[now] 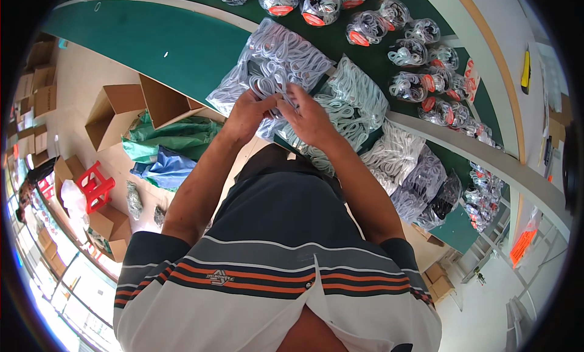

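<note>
Both my hands meet over an open clear bag of pale grey coiled cables (289,45) at the near edge of the green table. A looped coil of cable (264,86) is pinched between the fingers of my left hand (246,115). My right hand (309,120) has its thumb and fingers closed on the same coil, close beside the left. Just right of them lies a bag of whitish cable coils (359,93), with loose coils spilling toward me. Farther right are white cable bundles (394,151), greyish-purple ones (421,180) and a black bundle (449,194).
Several round clear packs with orange labels (320,8) line the far and right parts of the green table (146,39). A pale rail (480,151) crosses at right. To the left on the floor are cardboard boxes (115,112), green sacking (182,139) and a red stool (96,186).
</note>
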Motion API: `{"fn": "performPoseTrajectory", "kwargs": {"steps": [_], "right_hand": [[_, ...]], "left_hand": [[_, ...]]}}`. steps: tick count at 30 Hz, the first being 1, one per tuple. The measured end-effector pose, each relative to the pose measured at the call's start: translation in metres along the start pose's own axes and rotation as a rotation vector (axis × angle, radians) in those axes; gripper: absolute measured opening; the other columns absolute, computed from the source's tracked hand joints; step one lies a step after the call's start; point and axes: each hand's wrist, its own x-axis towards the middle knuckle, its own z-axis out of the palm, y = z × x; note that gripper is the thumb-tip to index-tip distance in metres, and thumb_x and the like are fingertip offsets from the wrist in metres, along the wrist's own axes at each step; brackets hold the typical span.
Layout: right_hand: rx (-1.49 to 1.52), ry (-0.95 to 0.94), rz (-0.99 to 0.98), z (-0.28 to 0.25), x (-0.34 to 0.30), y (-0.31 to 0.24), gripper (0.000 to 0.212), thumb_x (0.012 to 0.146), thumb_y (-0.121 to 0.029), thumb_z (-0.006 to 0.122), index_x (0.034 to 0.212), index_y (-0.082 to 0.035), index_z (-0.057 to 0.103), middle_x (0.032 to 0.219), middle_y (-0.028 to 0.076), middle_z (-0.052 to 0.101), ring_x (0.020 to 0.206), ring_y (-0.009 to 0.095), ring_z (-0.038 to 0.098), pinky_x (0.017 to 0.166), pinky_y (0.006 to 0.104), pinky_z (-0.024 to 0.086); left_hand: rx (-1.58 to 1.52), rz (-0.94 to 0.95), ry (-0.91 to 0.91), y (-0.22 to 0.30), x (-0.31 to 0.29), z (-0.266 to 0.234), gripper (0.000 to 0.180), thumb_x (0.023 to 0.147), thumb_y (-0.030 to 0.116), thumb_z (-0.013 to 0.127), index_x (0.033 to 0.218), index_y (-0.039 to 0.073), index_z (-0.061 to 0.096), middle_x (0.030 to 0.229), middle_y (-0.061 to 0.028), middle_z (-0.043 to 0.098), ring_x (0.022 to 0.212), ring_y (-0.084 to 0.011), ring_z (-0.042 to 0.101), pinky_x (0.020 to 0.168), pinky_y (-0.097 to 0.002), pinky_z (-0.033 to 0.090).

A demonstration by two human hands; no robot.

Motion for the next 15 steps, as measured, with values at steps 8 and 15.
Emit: {"fn": "performPoseTrajectory", "kwargs": {"steps": [8,15], "right_hand": [[0.631,-0.247,0.721,-0.006,-0.027,0.012,0.03,0.107,-0.023,0.059,0.126,0.0,0.065,0.1,0.008,0.07,0.078,0.014,0.062,0.068,0.0281,0.054],[0.524,-0.171,0.706,-0.002,-0.045,0.011,0.028,0.108,-0.023,0.059,0.123,-0.001,0.067,0.097,0.008,0.07,0.077,0.013,0.062,0.067,0.0265,0.052]], "left_hand": [[0.06,-0.052,-0.095,-0.042,0.001,0.0,0.02,0.101,0.01,0.064,0.115,-0.002,0.071,0.097,-0.0094,0.071,0.082,-0.0157,0.062,0.076,-0.0271,0.051],[-0.31,-0.223,-0.163,-0.049,-0.005,0.017,0.027,0.106,0.011,0.061,0.127,-0.003,0.068,0.121,-0.0123,0.071,0.097,-0.017,0.066,0.09,-0.0295,0.05]]}}
